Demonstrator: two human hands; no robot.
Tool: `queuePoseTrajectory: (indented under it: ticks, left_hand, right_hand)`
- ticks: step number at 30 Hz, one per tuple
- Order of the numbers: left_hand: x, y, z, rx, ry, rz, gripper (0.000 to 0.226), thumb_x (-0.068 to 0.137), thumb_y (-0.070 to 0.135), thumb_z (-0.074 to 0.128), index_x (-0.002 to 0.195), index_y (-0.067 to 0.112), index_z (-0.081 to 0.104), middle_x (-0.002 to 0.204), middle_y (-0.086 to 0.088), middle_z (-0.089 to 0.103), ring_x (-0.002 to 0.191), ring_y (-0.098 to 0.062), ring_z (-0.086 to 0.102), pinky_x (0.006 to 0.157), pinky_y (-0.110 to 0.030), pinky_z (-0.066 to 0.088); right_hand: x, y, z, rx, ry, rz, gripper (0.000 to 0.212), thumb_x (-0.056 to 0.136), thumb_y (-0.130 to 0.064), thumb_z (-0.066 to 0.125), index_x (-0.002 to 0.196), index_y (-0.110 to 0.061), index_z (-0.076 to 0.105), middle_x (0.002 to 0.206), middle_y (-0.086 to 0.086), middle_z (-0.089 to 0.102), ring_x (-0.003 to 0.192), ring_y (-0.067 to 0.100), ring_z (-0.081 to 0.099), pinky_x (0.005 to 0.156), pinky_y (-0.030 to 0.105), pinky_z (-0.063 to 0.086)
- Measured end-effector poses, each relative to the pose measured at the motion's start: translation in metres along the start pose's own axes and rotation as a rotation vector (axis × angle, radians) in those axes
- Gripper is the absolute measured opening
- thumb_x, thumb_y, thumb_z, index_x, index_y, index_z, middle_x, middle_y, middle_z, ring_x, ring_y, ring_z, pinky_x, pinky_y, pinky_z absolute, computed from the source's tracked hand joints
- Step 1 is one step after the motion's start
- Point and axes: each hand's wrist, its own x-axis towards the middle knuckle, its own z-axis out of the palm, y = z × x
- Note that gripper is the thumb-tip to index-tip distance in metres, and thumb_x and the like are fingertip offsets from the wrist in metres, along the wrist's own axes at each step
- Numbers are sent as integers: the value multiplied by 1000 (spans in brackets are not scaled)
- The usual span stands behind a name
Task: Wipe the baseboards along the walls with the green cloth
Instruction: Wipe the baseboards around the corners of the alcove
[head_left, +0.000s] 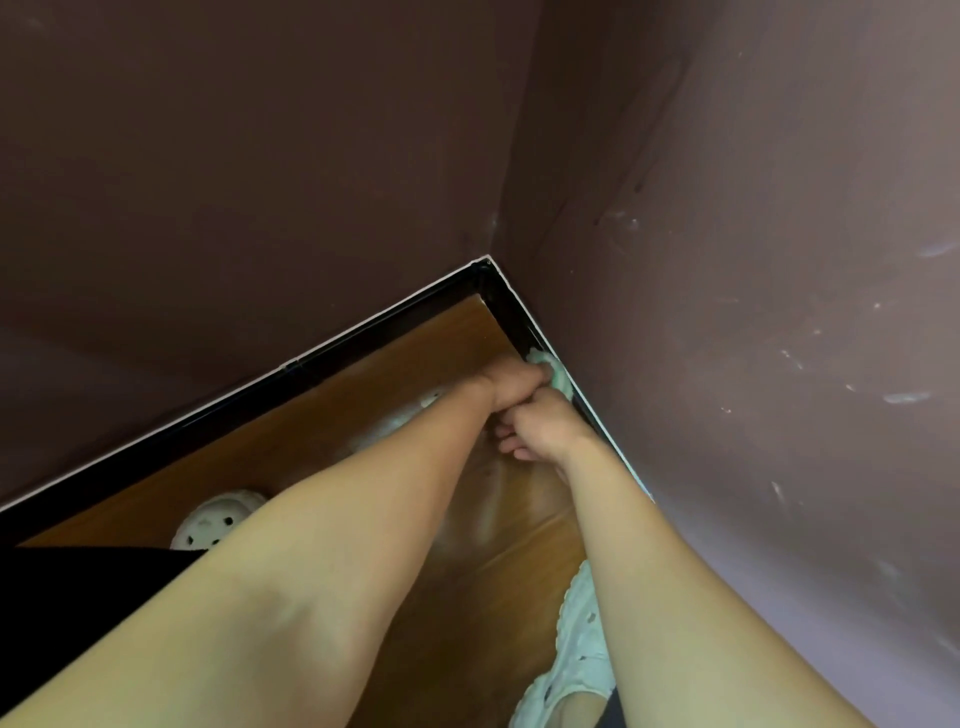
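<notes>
Cloth (551, 370): gripped by left hand (511, 387) on baseboard (506, 312), near corner (485, 267). Right hand (543, 431) farther from corner, grip unclear. Likely risk: crowded hands bunch cloth, missing corner dust.

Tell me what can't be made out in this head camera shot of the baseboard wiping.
Head view:
- green cloth: mostly hidden by the left hand; only an edge shows.
- right hand: its palm faces away, so whether it holds cloth is unclear.
- baseboard on the right wall: hidden below the hands by the right forearm.
- white shoes: one behind the left forearm, one cut by the bottom edge.
</notes>
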Motion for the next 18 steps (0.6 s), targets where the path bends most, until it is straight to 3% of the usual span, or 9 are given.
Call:
queuePoseTrajectory:
  ticks: [2,5,7,9,13,16,18]
  left_hand:
    - [-1,5,4,46,31,19,35,94,33,57,110,4,70,101,-12,70,94,-27,68,70,-28,45]
    - [3,8,-8,-249,155,-39,41,95,32,51,112,-1,68,105,-18,72,95,-31,72,79,-36,57]
    - [13,11,-24,-483,250,-51,50,89,35,43,111,-4,66,107,-27,72,92,-39,74,82,-46,60]
    - [20,17,-34,-549,283,-21,45,92,27,38,108,-5,65,105,-32,71,89,-43,73,79,-50,61]
    - [8,16,-23,-320,217,-27,37,98,16,46,126,-3,61,121,-19,67,109,-34,69,93,-44,59]
    - [-21,8,12,181,10,-1,28,93,16,54,113,1,68,114,-17,70,104,-31,69,84,-35,57]
    - [-28,4,28,251,33,24,30,97,18,51,118,1,66,115,-16,68,108,-31,66,83,-32,50]
  right_hand:
    - [-3,3,1,-41,-23,7,10,93,-14,51,98,-16,60,93,8,70,61,16,64,55,24,47]
    - [-8,9,-5,-59,-47,33,12,96,-15,48,89,-20,57,88,6,64,57,15,56,51,21,39]
    - [-7,12,-13,-26,-25,33,14,98,-15,46,102,-17,59,88,6,62,58,15,54,50,20,38]
    - [-5,17,-19,12,-5,40,22,100,-18,45,118,-15,57,89,6,63,60,14,55,48,18,40]
    - [-7,23,-20,24,0,51,20,100,-17,45,114,-15,58,90,7,63,61,15,56,50,20,40]
    - [-7,26,-16,-17,-6,48,16,97,-12,47,106,-13,60,93,7,68,66,17,62,55,24,47]
    - [-6,30,-12,-68,1,53,22,94,-11,48,110,-10,62,95,7,72,71,18,67,60,27,53]
